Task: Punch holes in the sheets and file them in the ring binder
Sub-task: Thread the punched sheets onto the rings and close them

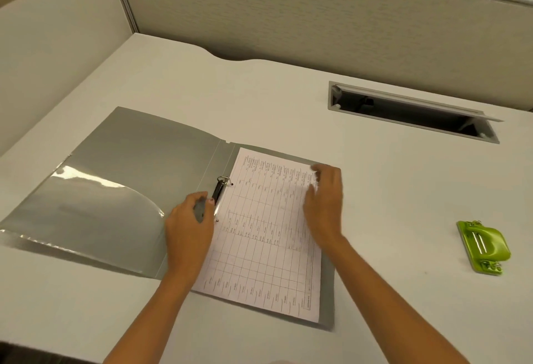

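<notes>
lying flat on the r cover of the open grey ring binder [121, 167] on the desk [288, 98], the printed sheet [265, 236] has its punched edge at the ring mech [219, 189]. left hand [189, 228] sits w/ fingers curled at the mech, clamped on it or not — can't tell; right hand [324, 205] rests loosely spread on the sheet's far r edge, gripping nothing. green hole punch [483, 246] sits well apart to the r, cable slot [409, 112] beyond.

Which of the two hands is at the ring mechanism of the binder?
The left hand: its fingers touch the black ring mechanism. The right hand is over the sheet's far edge.
</notes>
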Available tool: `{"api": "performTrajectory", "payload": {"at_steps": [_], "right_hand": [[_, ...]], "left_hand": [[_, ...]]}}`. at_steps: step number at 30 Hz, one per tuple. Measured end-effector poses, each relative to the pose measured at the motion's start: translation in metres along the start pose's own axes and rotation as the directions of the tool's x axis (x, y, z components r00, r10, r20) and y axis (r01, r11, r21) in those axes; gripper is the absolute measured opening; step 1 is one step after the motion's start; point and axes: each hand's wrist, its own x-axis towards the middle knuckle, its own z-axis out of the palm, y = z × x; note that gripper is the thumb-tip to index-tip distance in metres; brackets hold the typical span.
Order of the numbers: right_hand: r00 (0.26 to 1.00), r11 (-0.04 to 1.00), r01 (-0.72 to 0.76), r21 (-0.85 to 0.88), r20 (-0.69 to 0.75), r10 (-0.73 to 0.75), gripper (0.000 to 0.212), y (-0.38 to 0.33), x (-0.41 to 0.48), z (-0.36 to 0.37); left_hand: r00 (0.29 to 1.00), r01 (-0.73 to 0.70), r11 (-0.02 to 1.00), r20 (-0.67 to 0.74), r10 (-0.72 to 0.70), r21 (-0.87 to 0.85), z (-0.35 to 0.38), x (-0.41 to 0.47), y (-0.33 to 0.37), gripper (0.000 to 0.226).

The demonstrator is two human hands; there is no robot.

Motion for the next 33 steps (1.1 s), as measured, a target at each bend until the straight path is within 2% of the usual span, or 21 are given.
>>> {"api": "performTrajectory", "payload": {"at_steps": [1,3,7,11,13,17,20,22,27,31,33], "right_hand": [[0.997,0.999,0.041,0.025,0.06,-0.043,0.041,-0.011,-0.011,0.005],[0.974,0.993,0.105,0.055,0.198,-0.114,0.036,-0.032,-0.033,0.019],[0.891,0.987,0.155,0.049,0.425,-0.161,0.056,-0.049,-0.065,0.05],[0.859,0.956,0.272,-0.108,0.476,-0.19,0.065,-0.041,-0.075,0.061],[0.849,0.932,0.32,-0.167,0.488,-0.204,0.066,-0.037,-0.076,0.059],[0.843,0.928,0.322,-0.189,0.503,-0.191,0.066,-0.036,-0.075,0.057],[0.841,0.926,0.321,-0.199,0.51,-0.182,0.066,-0.036,-0.075,0.058],[0.842,0.924,0.322,-0.205,0.509,-0.181,0.066,-0.036,-0.075,0.059],[0.845,0.918,0.33,-0.22,0.502,-0.184,0.065,-0.034,-0.076,0.061],[0.847,0.919,0.334,-0.211,0.494,-0.195,0.065,-0.033,-0.076,0.061],[0.848,0.92,0.335,-0.205,0.491,-0.199,0.065,-0.033,-0.075,0.06]], "left_hand": [[1.0,0.025,0.999,-0.007,-0.025,-0.031,0.001,0.003,0.005,0.026],[0.999,0.042,0.999,-0.008,-0.042,0.012,0.003,0.009,0.015,0.02],[0.989,0.123,0.982,0.059,-0.133,0.143,0.008,0.022,0.025,0.023],[0.966,0.199,0.964,0.131,-0.223,0.178,0.006,0.032,0.031,0.016],[0.959,0.192,0.966,0.175,-0.222,0.171,0.004,0.038,0.03,0.013],[0.965,0.14,0.984,0.21,-0.16,0.108,0.002,0.037,0.03,0.014],[0.993,0.063,0.998,0.099,-0.065,0.022,0.003,0.031,0.036,0.016],[0.998,-0.011,1.0,0.057,0.01,0.023,0.006,0.027,0.04,0.02],[0.983,-0.126,0.989,0.145,0.113,0.079,0.017,0.014,0.044,0.037],[0.974,-0.221,0.974,0.067,0.217,0.054,0.004,0.012,0.036,0.028],[0.951,-0.285,0.958,0.134,0.279,0.029,-0.005,0.024,0.027,0.029]]}}
